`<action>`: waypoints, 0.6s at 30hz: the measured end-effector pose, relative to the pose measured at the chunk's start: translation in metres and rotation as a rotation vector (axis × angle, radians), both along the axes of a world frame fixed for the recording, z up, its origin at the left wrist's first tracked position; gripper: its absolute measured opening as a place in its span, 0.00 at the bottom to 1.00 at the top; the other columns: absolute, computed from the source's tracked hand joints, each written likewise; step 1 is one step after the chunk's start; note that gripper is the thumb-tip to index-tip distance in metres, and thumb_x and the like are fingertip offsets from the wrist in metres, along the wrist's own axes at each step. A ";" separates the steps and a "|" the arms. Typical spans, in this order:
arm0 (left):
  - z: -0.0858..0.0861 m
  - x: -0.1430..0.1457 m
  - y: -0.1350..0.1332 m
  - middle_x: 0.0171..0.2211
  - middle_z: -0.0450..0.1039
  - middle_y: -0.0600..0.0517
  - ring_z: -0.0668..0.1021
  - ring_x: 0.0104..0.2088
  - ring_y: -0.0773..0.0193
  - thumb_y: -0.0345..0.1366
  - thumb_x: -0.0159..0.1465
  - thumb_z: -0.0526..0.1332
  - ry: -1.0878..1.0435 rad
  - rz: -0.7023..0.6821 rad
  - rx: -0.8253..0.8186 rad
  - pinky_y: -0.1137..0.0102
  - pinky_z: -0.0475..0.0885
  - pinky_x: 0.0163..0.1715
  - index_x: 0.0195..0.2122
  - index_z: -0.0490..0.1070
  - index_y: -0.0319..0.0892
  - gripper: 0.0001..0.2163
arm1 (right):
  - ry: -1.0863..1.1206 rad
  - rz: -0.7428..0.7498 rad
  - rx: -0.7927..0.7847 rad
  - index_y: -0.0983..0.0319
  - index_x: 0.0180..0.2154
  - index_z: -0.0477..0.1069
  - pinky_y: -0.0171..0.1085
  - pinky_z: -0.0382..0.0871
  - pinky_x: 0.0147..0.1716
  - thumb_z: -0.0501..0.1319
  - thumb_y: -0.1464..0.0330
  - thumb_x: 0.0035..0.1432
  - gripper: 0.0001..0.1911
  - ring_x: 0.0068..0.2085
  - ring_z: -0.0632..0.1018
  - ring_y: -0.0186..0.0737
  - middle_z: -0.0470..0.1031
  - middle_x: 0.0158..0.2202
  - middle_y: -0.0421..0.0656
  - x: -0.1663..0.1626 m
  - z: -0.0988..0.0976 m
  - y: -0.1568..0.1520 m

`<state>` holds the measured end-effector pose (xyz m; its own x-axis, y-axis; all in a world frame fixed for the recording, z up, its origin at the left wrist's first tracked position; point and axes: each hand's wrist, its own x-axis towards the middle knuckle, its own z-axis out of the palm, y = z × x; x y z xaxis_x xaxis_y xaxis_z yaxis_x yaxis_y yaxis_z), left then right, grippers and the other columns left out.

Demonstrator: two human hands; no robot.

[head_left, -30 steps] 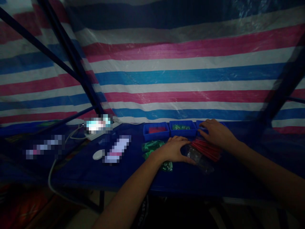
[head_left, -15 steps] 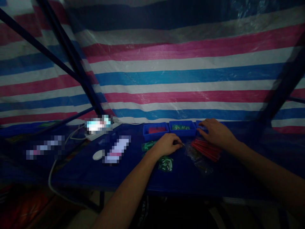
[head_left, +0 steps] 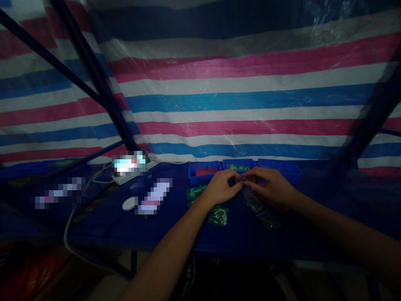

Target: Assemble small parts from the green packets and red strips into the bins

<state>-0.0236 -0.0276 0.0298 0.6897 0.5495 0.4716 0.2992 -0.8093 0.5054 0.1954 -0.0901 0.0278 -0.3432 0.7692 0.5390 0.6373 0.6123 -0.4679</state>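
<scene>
Over blue table (head_left: 156, 230), left hand (head_left: 221, 187) & right hand (head_left: 271, 186) meet fingertip-to-fingertip.

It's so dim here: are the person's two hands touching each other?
Cannot tell. In the head view the left hand and right hand meet fingertip to fingertip, but darkness hides any contact.

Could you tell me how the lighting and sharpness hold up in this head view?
Head view: dim overall; the striped tarp is brightest, the table nearly black. Both hands are shadowed, whatever they pinch unreadable. Three patches at left are pixelated.
</scene>
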 end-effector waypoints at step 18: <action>0.005 0.002 -0.004 0.39 0.78 0.49 0.78 0.38 0.62 0.39 0.71 0.59 -0.065 -0.013 -0.012 0.69 0.70 0.36 0.42 0.77 0.42 0.09 | 0.179 -0.106 -0.106 0.57 0.40 0.77 0.42 0.76 0.37 0.64 0.61 0.62 0.08 0.36 0.82 0.45 0.84 0.37 0.42 0.002 -0.007 0.004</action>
<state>-0.0215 -0.0312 0.0348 0.6649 0.5464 0.5092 0.2550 -0.8068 0.5329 0.1972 -0.0859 0.0204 -0.1636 0.8515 0.4982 0.5966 0.4875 -0.6375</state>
